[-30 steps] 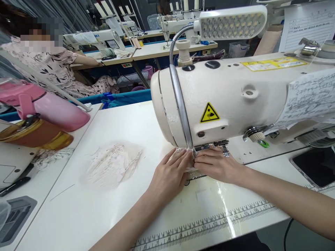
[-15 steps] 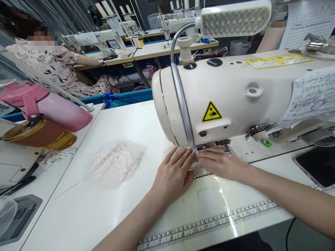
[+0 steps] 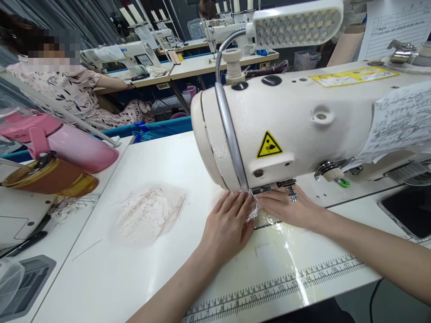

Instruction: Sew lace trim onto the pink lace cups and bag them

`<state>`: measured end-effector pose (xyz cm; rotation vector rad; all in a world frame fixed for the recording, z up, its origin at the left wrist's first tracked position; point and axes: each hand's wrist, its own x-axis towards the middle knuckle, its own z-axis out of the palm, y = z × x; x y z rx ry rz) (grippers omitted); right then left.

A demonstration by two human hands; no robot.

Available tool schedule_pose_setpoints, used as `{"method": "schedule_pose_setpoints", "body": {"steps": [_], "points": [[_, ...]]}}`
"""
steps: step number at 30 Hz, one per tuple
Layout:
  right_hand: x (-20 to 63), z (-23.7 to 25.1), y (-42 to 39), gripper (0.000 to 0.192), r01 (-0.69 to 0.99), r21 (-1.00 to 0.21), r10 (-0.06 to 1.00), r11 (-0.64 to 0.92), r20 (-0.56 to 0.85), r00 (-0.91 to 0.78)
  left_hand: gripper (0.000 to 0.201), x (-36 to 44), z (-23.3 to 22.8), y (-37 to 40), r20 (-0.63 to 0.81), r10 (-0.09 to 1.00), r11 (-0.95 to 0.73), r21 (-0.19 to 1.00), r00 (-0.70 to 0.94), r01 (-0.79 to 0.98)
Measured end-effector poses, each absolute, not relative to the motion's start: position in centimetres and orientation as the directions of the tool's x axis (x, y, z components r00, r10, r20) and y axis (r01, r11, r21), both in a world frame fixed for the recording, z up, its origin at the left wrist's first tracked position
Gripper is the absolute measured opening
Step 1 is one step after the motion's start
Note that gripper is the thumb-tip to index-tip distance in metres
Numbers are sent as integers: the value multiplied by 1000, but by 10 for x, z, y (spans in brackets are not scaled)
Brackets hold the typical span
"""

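Note:
A cream sewing machine (image 3: 296, 121) stands in front of me, its needle area hidden by its head and my fingers. My left hand (image 3: 227, 222) lies palm down on a small piece of white lace fabric (image 3: 255, 208), fingers stretched out and pressing it against the machine bed. Just right of it, under the machine head, my right hand (image 3: 291, 206) has its fingers together at the lace's edge. Its fingertips are partly hidden beside the presser foot area. Another sheer, lacy cream piece (image 3: 148, 215) rests on the table to the left.
A ruler strip (image 3: 269, 287) runs along the table's front edge. At left are a pink bottle (image 3: 72, 141) and an amber cup (image 3: 50, 175). A dark phone (image 3: 409, 211) lies at right. An LED lamp (image 3: 298, 24) hangs above; a co-worker (image 3: 67, 89) sits beyond.
My left hand has shifted slightly right and down with the lace, and more of the lace edge shows between my hands. The view has also moved a little.

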<state>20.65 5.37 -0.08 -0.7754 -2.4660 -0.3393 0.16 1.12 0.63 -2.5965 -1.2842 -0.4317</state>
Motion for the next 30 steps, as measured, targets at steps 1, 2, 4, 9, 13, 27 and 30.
{"method": "schedule_pose_setpoints", "body": {"steps": [1, 2, 4, 9, 13, 27, 30], "points": [[207, 0, 54, 18, 588, 60, 472, 807, 534, -702, 41, 2, 6, 11, 352, 736, -597, -65, 578, 799], [208, 1, 54, 19, 585, 36, 485, 810, 518, -704, 41, 2, 6, 11, 351, 736, -596, -70, 578, 800], [211, 2, 55, 22, 565, -23, 499, 825, 500, -708, 41, 3, 6, 11, 343, 742, -589, -75, 575, 805], [215, 2, 58, 34, 534, -122, 514, 837, 510, -690, 39, 3, 7, 10, 346, 739, -582, -103, 577, 807], [212, 6, 58, 26, 581, -17, 503, 813, 524, -688, 38, -1, 6, 10, 339, 653, -670, -158, 677, 726], [200, -9, 51, 30, 510, 193, 337, 838, 553, -762, 36, -25, 18, 24, 262, 589, -749, -180, 765, 638], [195, -11, 51, 21, 459, 190, 278, 868, 580, -766, 37, -24, 20, 25, 266, 590, -740, -199, 762, 642]]}}
